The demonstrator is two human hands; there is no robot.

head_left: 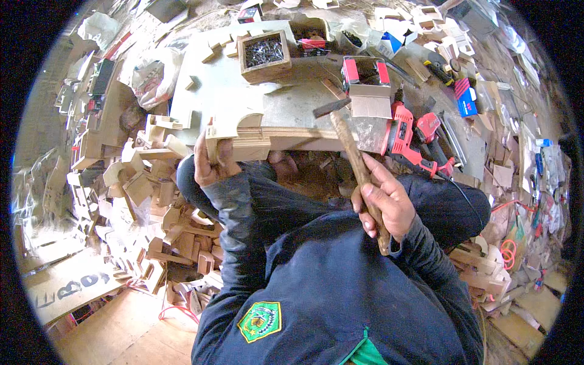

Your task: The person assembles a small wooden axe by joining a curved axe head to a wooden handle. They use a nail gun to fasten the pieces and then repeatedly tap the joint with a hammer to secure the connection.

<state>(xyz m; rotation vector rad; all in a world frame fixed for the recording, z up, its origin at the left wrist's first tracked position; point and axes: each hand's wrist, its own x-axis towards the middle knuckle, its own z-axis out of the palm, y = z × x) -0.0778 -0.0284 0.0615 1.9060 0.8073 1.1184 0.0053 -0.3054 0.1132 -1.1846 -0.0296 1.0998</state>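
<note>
My right hand (388, 199) is wrapped round the wooden handle of a hammer (345, 137). The hammer is raised over the front edge of the worktable (298, 100), its dark metal head up and to the left. At the table's front left, my left hand (213, 163) grips the end of a pale wooden piece (240, 126) with a curved cutout. That piece rests at the table edge, beside layered plywood. Part of my left hand's grip is hidden behind the wood.
A wooden box of nails (264, 53) stands at the table's back. An opened red-and-black carton (367, 85) and a red power drill (401, 131) with a cord lie to the right. Many cut wooden parts (137, 182) are heaped on the floor at left.
</note>
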